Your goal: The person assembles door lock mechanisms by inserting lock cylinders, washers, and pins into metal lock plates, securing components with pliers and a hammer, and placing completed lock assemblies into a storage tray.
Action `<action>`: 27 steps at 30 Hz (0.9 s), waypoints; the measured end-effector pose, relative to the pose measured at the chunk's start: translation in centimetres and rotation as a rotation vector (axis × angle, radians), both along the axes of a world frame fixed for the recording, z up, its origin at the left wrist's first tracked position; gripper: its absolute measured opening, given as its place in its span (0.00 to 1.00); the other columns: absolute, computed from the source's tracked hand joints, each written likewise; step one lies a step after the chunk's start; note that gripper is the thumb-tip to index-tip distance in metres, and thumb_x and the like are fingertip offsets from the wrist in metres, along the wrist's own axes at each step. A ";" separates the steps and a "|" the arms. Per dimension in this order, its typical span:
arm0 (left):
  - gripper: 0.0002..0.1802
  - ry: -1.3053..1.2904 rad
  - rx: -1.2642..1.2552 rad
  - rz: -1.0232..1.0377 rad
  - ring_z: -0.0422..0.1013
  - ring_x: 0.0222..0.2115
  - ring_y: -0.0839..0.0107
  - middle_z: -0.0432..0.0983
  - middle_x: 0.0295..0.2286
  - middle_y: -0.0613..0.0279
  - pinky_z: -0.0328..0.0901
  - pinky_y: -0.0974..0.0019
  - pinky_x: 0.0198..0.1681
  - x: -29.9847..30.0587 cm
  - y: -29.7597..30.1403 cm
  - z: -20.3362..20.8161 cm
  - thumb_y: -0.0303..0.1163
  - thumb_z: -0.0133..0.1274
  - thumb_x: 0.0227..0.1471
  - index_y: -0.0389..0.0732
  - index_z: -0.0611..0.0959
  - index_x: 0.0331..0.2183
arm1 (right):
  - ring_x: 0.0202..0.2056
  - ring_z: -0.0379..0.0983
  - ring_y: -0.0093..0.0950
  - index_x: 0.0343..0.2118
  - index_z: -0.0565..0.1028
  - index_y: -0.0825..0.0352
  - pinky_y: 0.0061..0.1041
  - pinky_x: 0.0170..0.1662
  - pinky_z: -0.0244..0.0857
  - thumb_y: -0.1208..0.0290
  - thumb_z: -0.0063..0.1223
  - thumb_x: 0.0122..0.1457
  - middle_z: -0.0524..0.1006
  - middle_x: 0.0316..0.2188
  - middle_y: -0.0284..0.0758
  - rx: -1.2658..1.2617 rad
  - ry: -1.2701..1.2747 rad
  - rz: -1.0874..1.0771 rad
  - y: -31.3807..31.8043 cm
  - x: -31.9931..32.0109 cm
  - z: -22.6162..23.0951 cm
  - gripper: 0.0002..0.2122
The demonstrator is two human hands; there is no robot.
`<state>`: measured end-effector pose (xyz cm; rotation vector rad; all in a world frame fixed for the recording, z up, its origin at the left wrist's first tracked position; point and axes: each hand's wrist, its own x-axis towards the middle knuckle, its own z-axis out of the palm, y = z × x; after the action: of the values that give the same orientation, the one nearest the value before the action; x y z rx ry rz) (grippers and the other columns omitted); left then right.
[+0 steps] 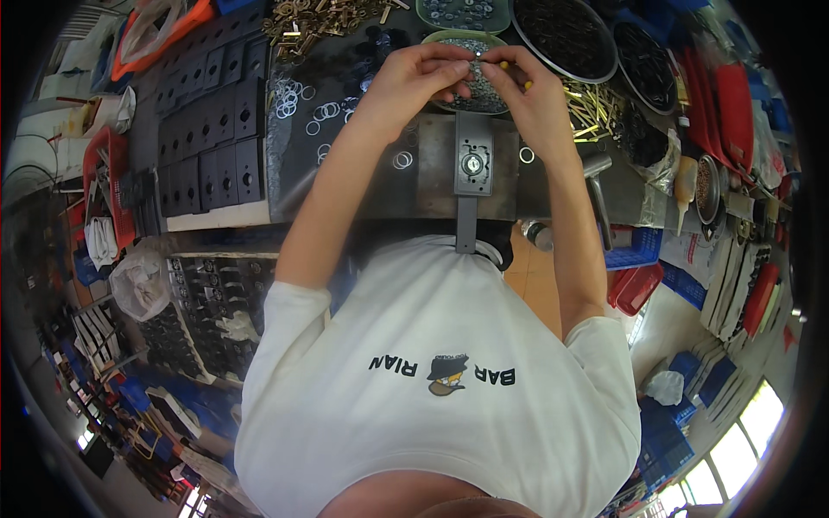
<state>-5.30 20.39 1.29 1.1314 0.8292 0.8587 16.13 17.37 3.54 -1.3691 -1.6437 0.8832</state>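
While the left hand (pixel 436 78) and right hand (pixel 528 86) meet above the green bowl (pixel 445 35) of small metal parts, I see a tiny shiny piece (pixel 477 55) between their fingertips. Both thumbs and first fingers are almost closed; I can't tell which hand grips it. The curled right hand also holds a yellow thing (pixel 504 66). Nearer me, a black plate (pixel 484 183) lies on the bench (pixel 298 177), with silver rings (pixel 328 110) to its left.

L hand (pixel 420 80), R hand (pixel 534 88) over grn bowl (pixel 484 111)
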 end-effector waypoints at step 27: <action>0.17 -0.360 -0.341 0.078 0.78 0.35 0.79 0.86 0.44 0.60 0.72 0.75 0.37 0.2 -4.4 2.7 0.30 0.64 0.65 0.39 0.86 0.54 | 0.33 0.75 0.21 0.45 0.85 0.69 0.22 0.35 0.66 0.77 0.62 0.67 0.79 0.33 0.32 -0.094 0.126 0.171 -8.8 -0.8 5.9 0.07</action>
<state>-5.07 15.96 3.99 0.6255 0.6890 0.9115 15.34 8.57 9.45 -1.2212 -1.6576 1.1361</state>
